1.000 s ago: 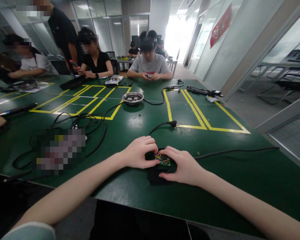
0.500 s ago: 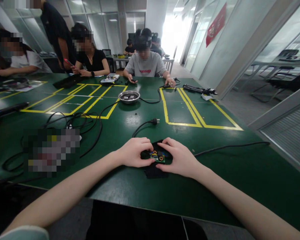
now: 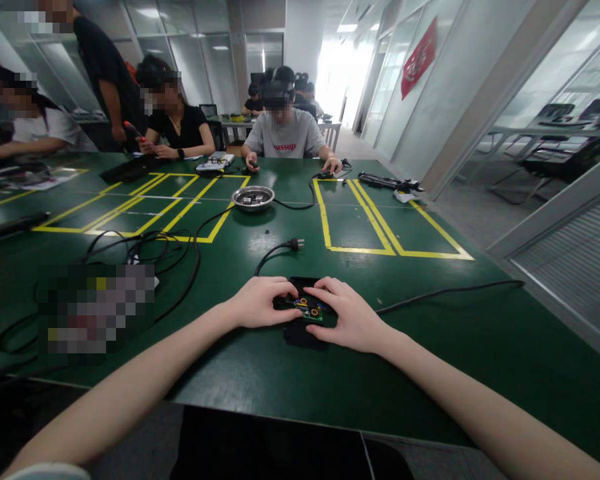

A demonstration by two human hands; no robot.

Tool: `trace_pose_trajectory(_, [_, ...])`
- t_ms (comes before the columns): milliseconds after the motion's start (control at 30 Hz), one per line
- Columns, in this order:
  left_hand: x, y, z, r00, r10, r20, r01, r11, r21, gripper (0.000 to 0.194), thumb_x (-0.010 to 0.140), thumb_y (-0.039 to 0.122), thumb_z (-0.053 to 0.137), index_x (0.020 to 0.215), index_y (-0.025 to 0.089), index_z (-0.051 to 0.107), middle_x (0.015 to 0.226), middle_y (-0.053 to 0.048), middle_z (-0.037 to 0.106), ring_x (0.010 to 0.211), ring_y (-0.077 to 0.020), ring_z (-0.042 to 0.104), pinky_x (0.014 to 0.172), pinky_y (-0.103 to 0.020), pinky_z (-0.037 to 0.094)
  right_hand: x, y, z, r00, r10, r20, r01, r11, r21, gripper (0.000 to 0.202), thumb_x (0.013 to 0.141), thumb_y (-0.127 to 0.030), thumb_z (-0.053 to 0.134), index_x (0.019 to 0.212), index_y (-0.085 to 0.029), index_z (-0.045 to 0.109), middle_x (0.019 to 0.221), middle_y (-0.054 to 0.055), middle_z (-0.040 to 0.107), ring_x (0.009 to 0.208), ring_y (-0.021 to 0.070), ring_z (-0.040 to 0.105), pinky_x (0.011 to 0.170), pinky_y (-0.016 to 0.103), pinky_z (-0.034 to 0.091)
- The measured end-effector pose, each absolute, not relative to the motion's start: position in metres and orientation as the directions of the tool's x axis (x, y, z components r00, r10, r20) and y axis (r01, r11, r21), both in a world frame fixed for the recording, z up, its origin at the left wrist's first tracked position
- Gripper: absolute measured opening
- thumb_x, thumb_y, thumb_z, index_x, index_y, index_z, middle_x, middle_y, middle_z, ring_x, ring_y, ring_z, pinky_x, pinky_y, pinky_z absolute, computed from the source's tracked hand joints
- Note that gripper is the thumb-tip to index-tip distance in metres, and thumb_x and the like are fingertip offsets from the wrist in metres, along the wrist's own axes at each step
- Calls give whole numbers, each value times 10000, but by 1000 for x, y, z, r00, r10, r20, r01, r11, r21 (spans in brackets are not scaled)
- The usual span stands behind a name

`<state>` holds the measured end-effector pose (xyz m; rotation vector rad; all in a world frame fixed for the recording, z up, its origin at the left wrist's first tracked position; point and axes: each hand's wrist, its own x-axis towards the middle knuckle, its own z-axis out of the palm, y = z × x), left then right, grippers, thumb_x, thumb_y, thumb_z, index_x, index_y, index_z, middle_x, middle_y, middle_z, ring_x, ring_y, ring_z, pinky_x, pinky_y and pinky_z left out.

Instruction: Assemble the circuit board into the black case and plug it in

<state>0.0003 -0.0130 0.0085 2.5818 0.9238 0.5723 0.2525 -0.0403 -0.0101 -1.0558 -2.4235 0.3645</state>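
A small green circuit board point(image 3: 311, 313) with copper-coloured ring coils sits between my two hands, just over or in a black plastic casing point(image 3: 306, 337). My left hand point(image 3: 260, 302) grips the board's left side, fingers bent and the thumb near its front edge. From the right, my right hand point(image 3: 353, 316) curls round the board, thumb in front and fingers behind. Whether every fingertip touches board or casing is hard to see. Behind my left hand, a black cord ends in a plug point(image 3: 295, 244). Another black cable point(image 3: 450, 291) runs off to the right from beneath my right hand.
On the green table point(image 3: 220, 373), a steel bowl point(image 3: 253, 198) holds metal parts. Tangled cables point(image 3: 165, 250) and a blurred-out object point(image 3: 100, 310) lie left. Yellow tape point(image 3: 360, 251) marks rectangles. A black folded stand-like thing point(image 3: 390, 182) lies far right. Several people sit or stand opposite.
The whole view has shifted slightly. My fingers stay round the circuit board, and more of the black casing shows behind it.
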Motion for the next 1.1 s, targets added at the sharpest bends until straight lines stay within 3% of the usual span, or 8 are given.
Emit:
trace_pose_trajectory(500, [0, -7, 0, 647, 723, 240, 593, -676, 437, 237, 922, 420, 744, 972, 189, 739, 923, -27, 749, 810, -179, 708, 728, -260, 490, 258, -31, -11, -543, 758, 363, 609, 652, -451, 418, 841, -337, 790, 1241, -246, 710, 1149, 90, 700, 1040, 280, 690, 907, 461, 602])
trace_pose_trajectory(800, [-2, -7, 2, 651, 714, 258, 568, -683, 459, 249, 929, 434, 741, 983, 191, 752, 886, -22, 737, 759, -159, 684, 693, -244, 476, 258, -31, -9, -541, 746, 388, 588, 666, -460, 435, 853, -395, 789, 1252, -250, 691, 1190, 98, 677, 1083, 288, 679, 929, 451, 595])
trace_pose_trajectory(900, [-3, -6, 2, 656, 701, 279, 522, -688, 504, 254, 931, 434, 737, 969, 185, 759, 850, -19, 723, 710, -139, 654, 657, -233, 460, 264, -33, -3, -501, 763, 408, 587, 646, -488, 348, 913, -392, 709, 1220, -232, 674, 1220, 103, 645, 912, 226, 692, 819, 383, 598])
trace_pose_trajectory(1000, [-3, -6, 5, 632, 714, 301, 471, -663, 582, 237, 937, 402, 720, 930, 170, 770, 809, -20, 702, 682, -127, 624, 638, -225, 451, 273, -31, 3, -515, 757, 403, 582, 654, -483, 162, 930, -314, 638, 1048, -207, 668, 1054, 74, 662, 695, 157, 613, 662, 316, 539])
trace_pose_trajectory(1100, [-3, -7, 10, 580, 754, 308, 414, -599, 686, 217, 912, 362, 721, 906, 151, 770, 795, -24, 697, 669, -120, 604, 631, -220, 456, 282, -26, 6, -617, 693, 372, 538, 717, -444, 95, 936, -267, 602, 912, -199, 664, 858, 46, 685, 706, 169, 626, 664, 294, 506])
